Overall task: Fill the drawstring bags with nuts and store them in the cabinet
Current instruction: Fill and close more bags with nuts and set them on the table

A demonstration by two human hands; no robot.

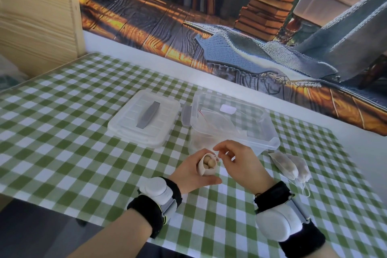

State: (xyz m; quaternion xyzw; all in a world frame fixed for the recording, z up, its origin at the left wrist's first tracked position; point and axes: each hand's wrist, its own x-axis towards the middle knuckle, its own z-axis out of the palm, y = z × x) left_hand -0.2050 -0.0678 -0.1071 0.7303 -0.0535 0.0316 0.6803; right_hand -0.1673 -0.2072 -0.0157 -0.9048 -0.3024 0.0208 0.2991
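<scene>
Now, your left hand point(191, 172) grips the drawstring bag point(202, 170), fingers and thumb curled round its body, mouth tilted up toward 12 o'clock. Mouth open; pale round nuts point(209, 163) show inside, filled close to the brim.

Your right hand point(237, 162) sits just beside the bag at its 3 o'clock. Thumb and forefinger drawn narrow over the bag's thin cord point(220, 156), other fingers loosely curled. Cannot tell whether the cord is actually pinched.

At 12 o'clock from your hands: clear box point(270, 142), lidless, pale bag material and a red thread visible through the wall. Its lid point(129, 130) lies flat at 10 o'clock, just beside the box, grey handle point(149, 114) up.

At 3 o'clock from your right hand: two filled bags point(290, 165), lying side by side and touching, cords trailing toward 6 o'clock.

All rest on the green checked cloth point(62, 132). Pale wooden panel point(37, 16) stands far off at 10 o'clock. White wrist units point(154, 188) on black bands, both forearms.
</scene>
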